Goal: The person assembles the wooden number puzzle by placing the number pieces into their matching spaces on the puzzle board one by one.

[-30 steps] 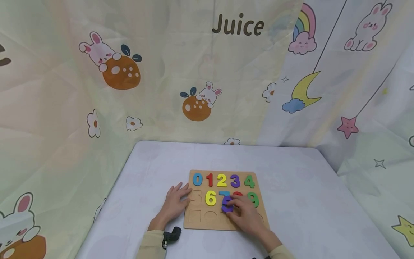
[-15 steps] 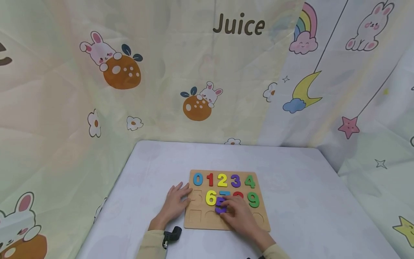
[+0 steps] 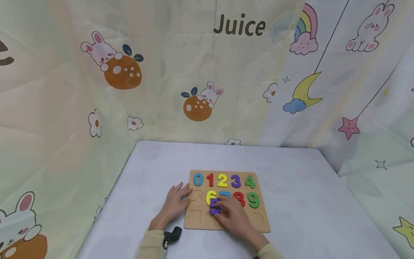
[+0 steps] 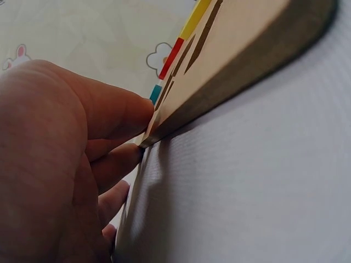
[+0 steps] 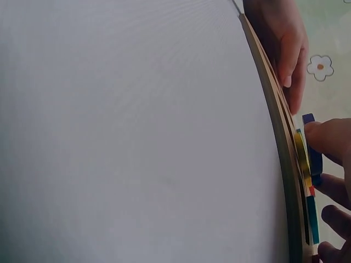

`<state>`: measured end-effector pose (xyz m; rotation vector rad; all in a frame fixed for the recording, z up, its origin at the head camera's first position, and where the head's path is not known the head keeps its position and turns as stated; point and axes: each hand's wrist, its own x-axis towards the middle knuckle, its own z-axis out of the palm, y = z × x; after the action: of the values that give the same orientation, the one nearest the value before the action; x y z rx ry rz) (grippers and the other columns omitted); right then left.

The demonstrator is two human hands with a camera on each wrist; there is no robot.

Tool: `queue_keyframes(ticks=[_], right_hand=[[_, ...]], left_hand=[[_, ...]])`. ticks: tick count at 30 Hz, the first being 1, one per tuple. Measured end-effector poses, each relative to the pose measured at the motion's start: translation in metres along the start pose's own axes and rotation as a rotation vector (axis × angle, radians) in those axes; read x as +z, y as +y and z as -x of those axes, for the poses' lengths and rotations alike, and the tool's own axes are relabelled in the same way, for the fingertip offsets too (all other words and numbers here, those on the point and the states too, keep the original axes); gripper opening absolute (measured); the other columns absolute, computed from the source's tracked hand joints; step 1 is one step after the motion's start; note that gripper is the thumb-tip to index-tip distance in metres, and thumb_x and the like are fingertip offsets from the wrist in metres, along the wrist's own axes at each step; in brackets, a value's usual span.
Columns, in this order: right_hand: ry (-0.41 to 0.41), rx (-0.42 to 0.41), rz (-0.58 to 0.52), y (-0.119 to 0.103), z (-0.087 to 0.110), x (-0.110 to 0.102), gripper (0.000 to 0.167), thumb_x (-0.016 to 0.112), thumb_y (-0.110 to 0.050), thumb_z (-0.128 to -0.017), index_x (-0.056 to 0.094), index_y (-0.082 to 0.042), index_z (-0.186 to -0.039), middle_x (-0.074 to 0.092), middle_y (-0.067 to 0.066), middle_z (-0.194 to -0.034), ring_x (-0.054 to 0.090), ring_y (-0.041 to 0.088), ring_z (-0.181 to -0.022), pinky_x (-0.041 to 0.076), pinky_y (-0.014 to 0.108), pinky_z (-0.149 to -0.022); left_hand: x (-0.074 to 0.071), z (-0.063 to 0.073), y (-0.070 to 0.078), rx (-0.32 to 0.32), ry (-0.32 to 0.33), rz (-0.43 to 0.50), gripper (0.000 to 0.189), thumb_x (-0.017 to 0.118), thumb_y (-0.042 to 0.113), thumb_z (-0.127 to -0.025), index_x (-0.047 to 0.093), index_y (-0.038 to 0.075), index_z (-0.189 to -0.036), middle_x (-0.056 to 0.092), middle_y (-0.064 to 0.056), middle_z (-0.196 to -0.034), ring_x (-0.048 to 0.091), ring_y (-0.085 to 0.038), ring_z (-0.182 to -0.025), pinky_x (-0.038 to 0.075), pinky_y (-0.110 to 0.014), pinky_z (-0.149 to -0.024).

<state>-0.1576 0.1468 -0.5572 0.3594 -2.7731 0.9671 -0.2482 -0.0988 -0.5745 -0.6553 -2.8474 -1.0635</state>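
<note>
My right hand (image 3: 237, 217) pinches a purple number 5 (image 3: 214, 203) between thumb and fingers. It holds the 5 above the wooden number board (image 3: 194, 225), just below the yellow 6 (image 3: 209, 198), partly covering it. In the right wrist view the purple piece (image 5: 313, 150) stands apart from the board's surface. My left hand (image 3: 174, 203) touches the board's left edge with thumb and fingers extended. Beside it, left of the 6, lies a bare recess (image 3: 196, 197). The left wrist view has the thumb (image 4: 123, 112) against the board's edge.
Numbers 0 (image 3: 198, 179) to 4 (image 3: 250, 181) fill the top row. The blue 7 (image 3: 224, 193), partly hidden, the red 8 (image 3: 239, 198) and the green 9 (image 3: 253, 200) sit in the second row. Bare outlined recesses line the bottom row. A white table (image 3: 300, 194) surrounds the board.
My right hand has carried the purple 5 leftward across the board, from in front of the 7 to below the 6. The red 8 is more exposed. The left hand stays put.
</note>
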Motion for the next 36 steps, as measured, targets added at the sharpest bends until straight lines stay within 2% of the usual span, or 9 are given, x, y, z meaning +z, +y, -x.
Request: queue_keyframes(ticks=[9, 16, 24, 29, 36], right_hand=[[-0.010, -0.050, 0.004, -0.008, -0.003, 0.008, 0.029, 0.079, -0.028, -0.083, 0.069, -0.023, -0.110, 0.059, -0.003, -0.135, 0.050, 0.018, -0.124, 0.045, 0.047, -0.105], [-0.036, -0.036, 0.012, -0.013, -0.007, 0.010, 0.029, 0.077, -0.031, -0.084, 0.069, -0.026, -0.111, 0.057, -0.005, -0.136, 0.048, 0.018, -0.127, 0.043, 0.047, -0.107], [-0.036, -0.095, 0.032, -0.019, -0.015, 0.015, 0.029, 0.077, -0.030, -0.084, 0.069, -0.026, -0.111, 0.058, -0.002, -0.136, 0.049, 0.021, -0.126, 0.042, 0.051, -0.107], [-0.068, -0.092, 0.033, -0.021, -0.019, 0.018, 0.027, 0.076, -0.031, -0.086, 0.069, -0.026, -0.112, 0.057, -0.002, -0.137, 0.049, 0.021, -0.126, 0.038, 0.052, -0.110], [-0.093, -0.093, 0.037, -0.028, -0.022, 0.024, 0.027, 0.076, -0.031, -0.086, 0.069, -0.028, -0.112, 0.057, -0.003, -0.139, 0.049, 0.018, -0.122, 0.042, 0.049, -0.106]], left_hand=[[0.001, 0.002, -0.002, -0.002, -0.002, -0.003, 0.038, 0.063, 0.017, -0.093, 0.063, 0.010, -0.130, 0.049, -0.007, -0.147, 0.029, -0.032, -0.145, 0.011, -0.053, -0.121], [0.001, 0.001, -0.003, 0.004, 0.001, -0.004, 0.038, 0.062, 0.014, -0.093, 0.063, 0.010, -0.130, 0.049, -0.006, -0.147, 0.029, -0.032, -0.145, 0.011, -0.053, -0.121], [-0.002, -0.001, -0.005, 0.005, -0.016, 0.001, 0.038, 0.061, 0.014, -0.093, 0.063, 0.011, -0.131, 0.048, -0.005, -0.148, 0.028, -0.031, -0.145, 0.010, -0.052, -0.121], [-0.002, -0.001, -0.005, 0.031, -0.003, 0.010, 0.037, 0.062, 0.012, -0.092, 0.064, 0.009, -0.129, 0.050, -0.008, -0.146, 0.030, -0.033, -0.144, 0.012, -0.054, -0.120], [-0.003, -0.001, -0.002, 0.012, -0.022, 0.012, 0.037, 0.061, 0.014, -0.094, 0.063, 0.011, -0.130, 0.048, -0.004, -0.148, 0.028, -0.030, -0.145, 0.010, -0.052, -0.121]])
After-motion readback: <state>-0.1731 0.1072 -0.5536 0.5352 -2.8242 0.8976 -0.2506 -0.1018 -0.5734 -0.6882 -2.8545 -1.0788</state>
